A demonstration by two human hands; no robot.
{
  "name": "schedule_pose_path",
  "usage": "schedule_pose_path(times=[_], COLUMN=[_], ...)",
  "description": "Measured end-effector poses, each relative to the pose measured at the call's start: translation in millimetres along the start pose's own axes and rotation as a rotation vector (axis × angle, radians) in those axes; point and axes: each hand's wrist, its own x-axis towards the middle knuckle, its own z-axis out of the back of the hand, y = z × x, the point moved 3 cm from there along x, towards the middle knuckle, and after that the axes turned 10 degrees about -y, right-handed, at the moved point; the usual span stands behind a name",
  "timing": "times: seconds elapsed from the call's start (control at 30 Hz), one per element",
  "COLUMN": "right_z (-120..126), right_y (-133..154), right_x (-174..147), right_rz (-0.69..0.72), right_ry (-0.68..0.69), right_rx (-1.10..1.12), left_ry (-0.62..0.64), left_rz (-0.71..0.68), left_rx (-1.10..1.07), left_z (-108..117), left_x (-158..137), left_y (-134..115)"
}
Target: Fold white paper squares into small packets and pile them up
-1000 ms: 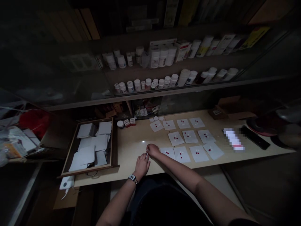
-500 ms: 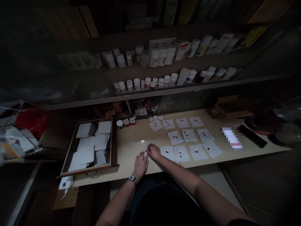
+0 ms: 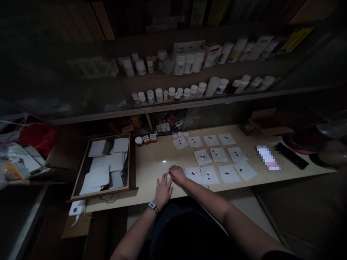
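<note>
My left hand (image 3: pixel 163 190), with a watch (image 3: pixel 153 206) on its wrist, lies on the tabletop with its fingers stretched out and a little apart. Its fingertips touch a small folded white paper (image 3: pixel 168 176), mostly hidden between the hands. Curled fingers of my right hand (image 3: pixel 177 175) press on that same paper from the right. Beside the right hand, several square white papers (image 3: pixel 211 158) are spread in rows, each bearing small red pills and paler ones that are hard to make out.
An open drawer (image 3: pixel 132 162) with stacked white papers (image 3: pixel 99 148) stands at the left. Small boxes (image 3: pixel 149 138) and a white-capped bottle (image 3: pixel 139 141) sit behind. At the right lie a lit phone (image 3: pixel 268 157) and a dark object (image 3: pixel 291 156). Shelves of white bottles (image 3: pixel 180 64) rise above.
My left fingers have straightened and parted slightly. The right hand stays on the folded paper, nearly in place. The whole view has shifted a little.
</note>
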Motion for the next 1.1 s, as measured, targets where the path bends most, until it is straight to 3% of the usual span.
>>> schedule_pose_path(times=[0.47,0.7,0.97,1.1], right_z=[-5.6,-4.2,-7.5,-6.0], right_y=[6.6,-2.2,-14.8,-14.3], right_x=[-5.0,-4.2,-4.1,-5.8], right_rz=[0.038,-0.282,-0.422,-0.331], right_ry=[-0.045,-0.101,-0.079,-0.071], right_rx=[-0.012,0.064,0.167,0.18], left_ry=[-0.017,-0.029,-0.058,-0.049], left_rz=[0.043,0.057,0.043,0.055], left_rx=[-0.043,-0.043,-0.045,-0.052], left_z=[2.7,2.9,-2.3,-3.1], left_x=[-0.7,0.2,-1.6,-1.5], left_y=[-2.8,-3.7,-2.7,-2.7])
